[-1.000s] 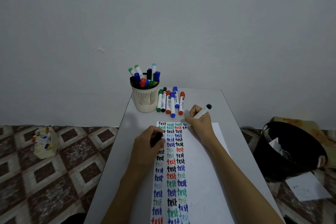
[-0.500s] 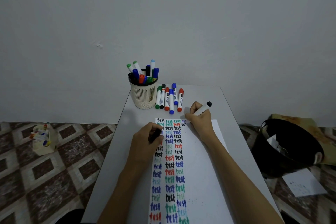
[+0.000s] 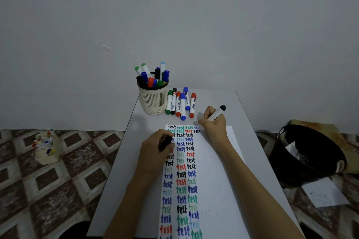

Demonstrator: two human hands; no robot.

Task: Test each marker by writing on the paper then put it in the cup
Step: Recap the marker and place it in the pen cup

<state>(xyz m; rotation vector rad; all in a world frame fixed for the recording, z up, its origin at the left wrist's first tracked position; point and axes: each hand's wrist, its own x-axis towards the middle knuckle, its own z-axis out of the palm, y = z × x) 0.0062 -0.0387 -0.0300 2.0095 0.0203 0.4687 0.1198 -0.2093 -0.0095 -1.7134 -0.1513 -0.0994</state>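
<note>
My right hand (image 3: 212,124) grips a white marker with a black end (image 3: 219,112), its tip down at the top right of the paper (image 3: 213,180), beside a black "test". My left hand (image 3: 155,149) rests on the paper's left edge and holds a black marker cap (image 3: 164,144) in curled fingers. The paper carries columns of "test" in black, red, blue and green. A cream slotted cup (image 3: 153,101) at the table's far left holds several markers. Several capped markers (image 3: 180,104) lie in a row just right of the cup.
The grey table (image 3: 248,132) is narrow and stands against a plain wall. A black bin (image 3: 307,153) sits on the patterned floor at the right, with a loose sheet (image 3: 324,193) near it. A small cream box of markers (image 3: 46,146) stands on the floor at the left.
The view has tilted slightly, shifting everything a little down in frame. My right hand has edged along the line while writing. My left hand has kept its place with the cap.
</note>
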